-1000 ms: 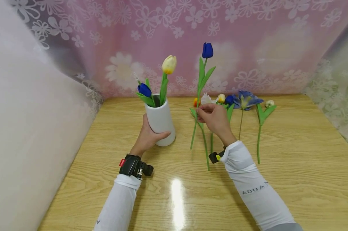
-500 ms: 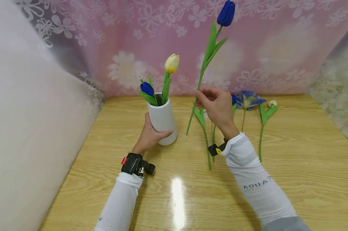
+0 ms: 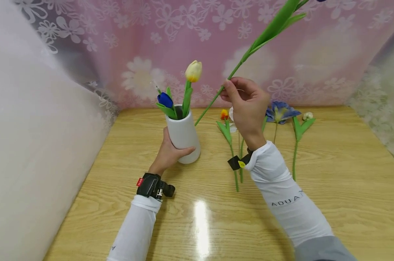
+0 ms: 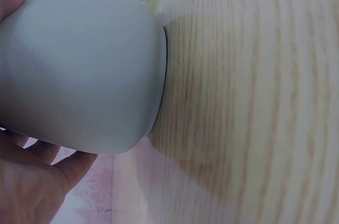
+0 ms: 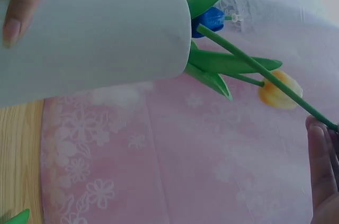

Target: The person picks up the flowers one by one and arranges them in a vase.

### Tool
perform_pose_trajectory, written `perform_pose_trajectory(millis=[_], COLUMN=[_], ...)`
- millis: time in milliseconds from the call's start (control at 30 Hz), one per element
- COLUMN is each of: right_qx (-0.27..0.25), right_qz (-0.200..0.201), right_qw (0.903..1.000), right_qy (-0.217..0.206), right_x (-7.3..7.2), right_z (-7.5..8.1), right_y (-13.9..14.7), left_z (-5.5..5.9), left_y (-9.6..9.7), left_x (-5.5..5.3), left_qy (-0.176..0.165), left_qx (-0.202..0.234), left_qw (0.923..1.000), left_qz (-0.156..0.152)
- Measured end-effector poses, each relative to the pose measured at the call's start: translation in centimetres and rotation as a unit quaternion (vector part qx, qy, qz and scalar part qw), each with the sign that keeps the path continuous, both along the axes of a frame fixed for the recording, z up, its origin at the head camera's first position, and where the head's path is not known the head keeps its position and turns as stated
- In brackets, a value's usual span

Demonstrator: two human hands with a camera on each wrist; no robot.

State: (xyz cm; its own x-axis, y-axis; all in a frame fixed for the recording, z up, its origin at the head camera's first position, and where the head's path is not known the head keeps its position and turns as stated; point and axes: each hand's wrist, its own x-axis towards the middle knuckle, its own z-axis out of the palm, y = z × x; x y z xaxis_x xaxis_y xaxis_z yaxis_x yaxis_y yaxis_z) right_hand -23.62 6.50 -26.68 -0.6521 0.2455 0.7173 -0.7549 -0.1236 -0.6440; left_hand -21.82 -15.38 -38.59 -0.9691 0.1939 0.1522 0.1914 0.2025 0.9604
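Note:
My left hand (image 3: 171, 152) grips a white vase (image 3: 184, 139) low on its body, thumb across the front, and the vase leans slightly. In it stand a cream-yellow tulip (image 3: 193, 71) and a blue tulip (image 3: 165, 100), with a thin clear-tipped sprig beside the blue one. Between thumb and fingers my right hand (image 3: 249, 105) pinches the green stem (image 3: 213, 101) of another blue tulip, raised above the table. That stem slants down to the left, its lower end near the vase rim. The flower's head is mostly cut off at the top edge of the head view.
Right of the vase lie an orange tulip (image 3: 224, 115), a large blue-purple flower (image 3: 280, 113) and a small cream flower (image 3: 307, 116) on the wooden table (image 3: 340, 203). Others are partly hidden behind my right hand. A pink floral curtain (image 3: 203, 47) hangs behind.
My right hand has risen and tilted the blue tulip, so its head swings up and right while the stem's end swings toward the vase. My left hand stays around the vase.

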Motion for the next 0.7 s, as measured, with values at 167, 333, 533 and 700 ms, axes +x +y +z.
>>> perform_pose_trajectory(millis=[167, 333, 533, 700], right_qx=[-0.007, -0.013, 0.019, 0.030], right_qz=[-0.004, 0.006, 0.007, -0.008], right_qw=[0.9996, 0.9998, 0.9996, 0.9981], right_qy=[0.028, 0.013, 0.021, 0.054], right_x=[-0.3, -0.6, -0.6, -0.8], right_z=[0.5, 0.6, 0.2, 0.1], right_y=[-1.0, -1.8, -2.8, -3.1], left_z=[-0.1, 0.0, -0.9, -2.7], left_y=[-0.1, -0.1, -0.3, -0.5], left_x=[0.1, 0.1, -0.6, -1.7], left_qy=[0.002, 0.000, 0.007, 0.013], left_qx=[0.004, 0.007, 0.014, 0.018], left_qw=[1.0000, 1.0000, 0.9999, 0.9997], left_qz=[0.001, -0.003, -0.007, -0.005])
